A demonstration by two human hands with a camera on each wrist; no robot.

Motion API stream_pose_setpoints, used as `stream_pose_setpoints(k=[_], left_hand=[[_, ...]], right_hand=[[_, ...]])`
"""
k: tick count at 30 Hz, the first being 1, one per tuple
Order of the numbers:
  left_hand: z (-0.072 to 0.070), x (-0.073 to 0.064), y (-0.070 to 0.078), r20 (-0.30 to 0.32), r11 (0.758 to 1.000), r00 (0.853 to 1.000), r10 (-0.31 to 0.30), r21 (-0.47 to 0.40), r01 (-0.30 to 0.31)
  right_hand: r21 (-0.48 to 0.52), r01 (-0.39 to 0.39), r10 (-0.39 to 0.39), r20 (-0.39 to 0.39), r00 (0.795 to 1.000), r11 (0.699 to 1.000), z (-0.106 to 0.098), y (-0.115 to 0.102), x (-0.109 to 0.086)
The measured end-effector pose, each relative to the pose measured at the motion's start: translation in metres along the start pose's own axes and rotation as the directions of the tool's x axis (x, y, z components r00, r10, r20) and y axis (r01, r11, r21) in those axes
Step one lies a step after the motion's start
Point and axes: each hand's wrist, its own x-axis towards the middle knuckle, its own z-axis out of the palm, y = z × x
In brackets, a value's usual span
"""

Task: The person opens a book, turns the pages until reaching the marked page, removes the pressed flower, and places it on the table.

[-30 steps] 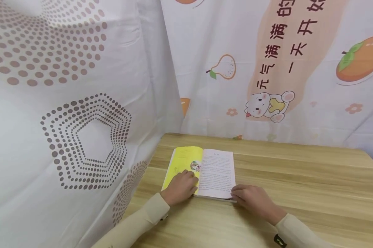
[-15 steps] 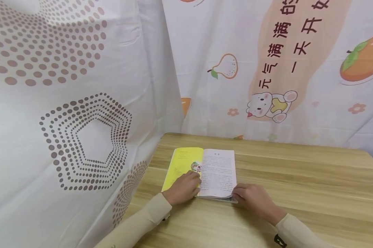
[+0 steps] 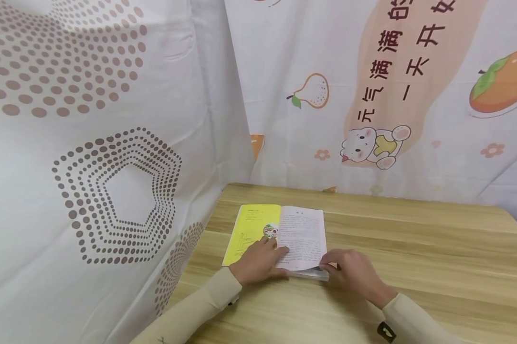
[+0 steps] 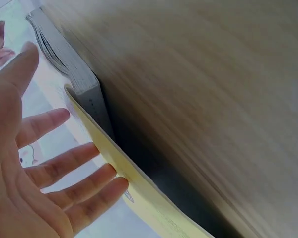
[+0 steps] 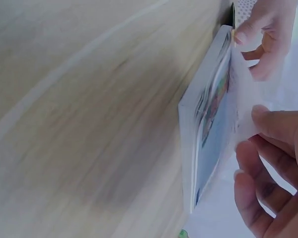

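Observation:
An open book [image 3: 251,222] lies on the table, its left page yellow and its right page [image 3: 302,234] white with printed text. My left hand [image 3: 259,260] rests across the book's lower part near the spine. In the left wrist view its fingers [image 4: 64,163] are fairly straight and spread, some touching the yellow page [image 4: 116,156]. At the lower right corner, my right hand [image 3: 354,273] pinches the white page between thumb and finger. That page [image 5: 244,94] is raised off the page block, and a coloured picture [image 5: 216,106] shows underneath in the right wrist view.
The wooden table [image 3: 413,248] extends to the right of the book and in front of it. A white curtain with dot patterns [image 3: 125,191] hangs close on the left. Behind the table hangs a printed cloth [image 3: 310,157] with fruit, a bear and writing.
The right hand has lifted the lower right corner of the white page, widening the gap below it. My left hand has slid slightly right, its fingers spreading onto the white page.

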Motion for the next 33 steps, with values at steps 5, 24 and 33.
stream_pose_setpoints(k=[5, 24, 33], left_hand=[[0.001, 0.001, 0.002, -0.022, 0.999, 1.000, 0.001, 0.032, 0.000], [-0.011, -0.002, -0.011, -0.374, 0.984, 0.918, -0.130, -0.160, 0.074], [-0.012, -0.006, -0.015, -0.412, 0.991, 0.910, -0.048, 0.092, 0.094]], right_hand=[[-0.014, 0.023, -0.023, -0.041, 0.999, 1.000, -0.002, -0.001, 0.003], [-0.022, -0.131, 0.132, 0.085, 0.988, 0.991, -0.001, -0.001, -0.003], [-0.017, -0.080, 0.081, 0.183, 0.980, 0.997, 0.005, -0.001, -0.006]])
